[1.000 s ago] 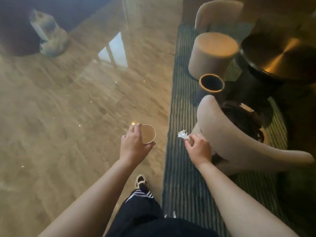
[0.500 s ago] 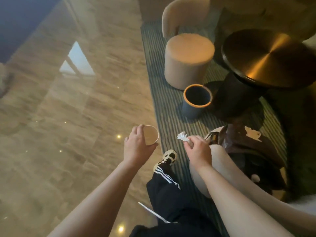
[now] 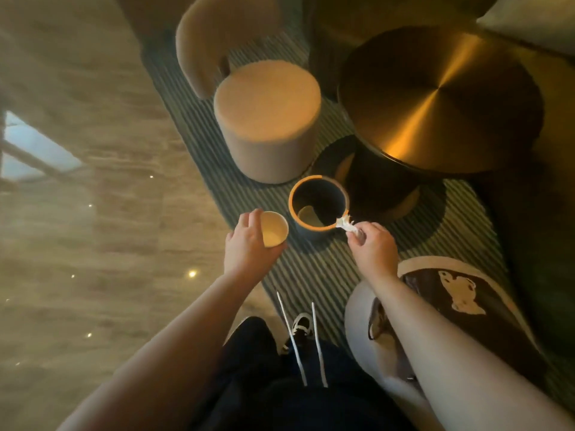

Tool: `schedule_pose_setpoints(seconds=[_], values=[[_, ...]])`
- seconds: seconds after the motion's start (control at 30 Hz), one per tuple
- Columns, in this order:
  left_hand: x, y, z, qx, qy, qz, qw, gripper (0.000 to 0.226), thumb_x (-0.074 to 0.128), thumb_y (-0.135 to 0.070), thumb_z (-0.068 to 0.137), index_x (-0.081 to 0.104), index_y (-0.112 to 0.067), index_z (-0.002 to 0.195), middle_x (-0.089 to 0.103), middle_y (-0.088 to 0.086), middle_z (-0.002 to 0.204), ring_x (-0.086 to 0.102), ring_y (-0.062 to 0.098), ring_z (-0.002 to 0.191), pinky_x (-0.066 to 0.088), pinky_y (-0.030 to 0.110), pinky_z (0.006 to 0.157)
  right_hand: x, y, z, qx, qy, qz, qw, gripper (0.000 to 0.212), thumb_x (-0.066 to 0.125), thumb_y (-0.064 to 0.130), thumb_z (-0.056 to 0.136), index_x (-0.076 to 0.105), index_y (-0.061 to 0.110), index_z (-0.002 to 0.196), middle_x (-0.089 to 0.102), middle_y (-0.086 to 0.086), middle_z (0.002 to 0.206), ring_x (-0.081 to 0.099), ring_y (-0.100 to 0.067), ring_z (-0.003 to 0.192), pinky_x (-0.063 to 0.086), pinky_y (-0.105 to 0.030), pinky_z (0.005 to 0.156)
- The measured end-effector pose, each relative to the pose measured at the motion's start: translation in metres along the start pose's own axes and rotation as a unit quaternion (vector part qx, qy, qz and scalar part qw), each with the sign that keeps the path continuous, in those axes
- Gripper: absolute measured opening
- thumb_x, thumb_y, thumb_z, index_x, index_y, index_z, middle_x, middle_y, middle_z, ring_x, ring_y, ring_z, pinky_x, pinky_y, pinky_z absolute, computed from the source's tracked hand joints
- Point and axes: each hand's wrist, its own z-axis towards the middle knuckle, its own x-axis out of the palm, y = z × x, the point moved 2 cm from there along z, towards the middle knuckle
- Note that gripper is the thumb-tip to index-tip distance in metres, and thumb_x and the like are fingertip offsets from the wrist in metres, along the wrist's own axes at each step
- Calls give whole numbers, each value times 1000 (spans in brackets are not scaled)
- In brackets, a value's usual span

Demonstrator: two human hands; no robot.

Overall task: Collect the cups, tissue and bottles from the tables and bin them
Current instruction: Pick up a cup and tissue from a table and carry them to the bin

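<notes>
A small dark bin with an orange rim [image 3: 293, 194] stands on the striped rug, and something pale lies at its bottom. My left hand [image 3: 247, 244] grips a paper cup [image 3: 273, 228] just left of the bin, its mouth facing up and right. My right hand [image 3: 371, 247] pinches a crumpled white tissue [image 3: 344, 223], whose tip hangs over the bin's near right rim. No bottle is in view.
A round beige stool [image 3: 267, 119] sits behind the bin, with a curved chair back [image 3: 199, 42] beyond it. A round brass-topped table [image 3: 435, 98] stands right of the bin. A chair holding a brown bag [image 3: 460, 306] is under my right arm. Polished stone floor [image 3: 77, 228] spreads left.
I have stepped closer to the bin. Both hands moved forward, so the cup is now beside the bin and the tissue is over its rim.
</notes>
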Motion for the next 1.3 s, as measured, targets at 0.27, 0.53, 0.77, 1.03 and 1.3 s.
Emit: schedule_pose_setpoints(seconds=[0.27,0.53,0.77,1.03,1.3], values=[[50,3,157,98,130,-12,987,78,79,-43,67,35,-24,129,48,3,127,53,25,108,40,44,92,38,-1,77,110,-46,-8,993,16,62,26,89,67,14,99,62,1,87,55,-16,85,40,-27,68],[125,16,298,185,306,23,933,84,76,-50,67,33,-20,133,47,3,127,51,24,111,40,44,93,108,14,160,283,-92,16,955,17,58,23,91,67,10,98,63,-3,90,55,-20,86,40,-32,69],[169,26,349,191,378,17,906,104,81,-49,60,27,-16,142,47,8,132,48,26,117,41,47,95,149,13,205,362,-109,14,926,16,57,24,91,67,11,92,60,-1,83,48,-15,79,32,-28,66],[169,59,366,215,350,24,911,93,74,-51,70,20,-23,141,44,8,141,42,23,128,32,35,100,180,-3,231,393,-109,35,912,23,55,28,93,66,13,106,62,-2,97,55,-18,91,42,-30,73],[147,54,379,256,341,70,902,96,64,-53,80,15,-5,148,28,16,152,26,27,140,27,45,111,194,-3,233,424,-65,95,898,57,62,32,89,41,20,141,50,-5,139,45,-23,128,37,-32,102]])
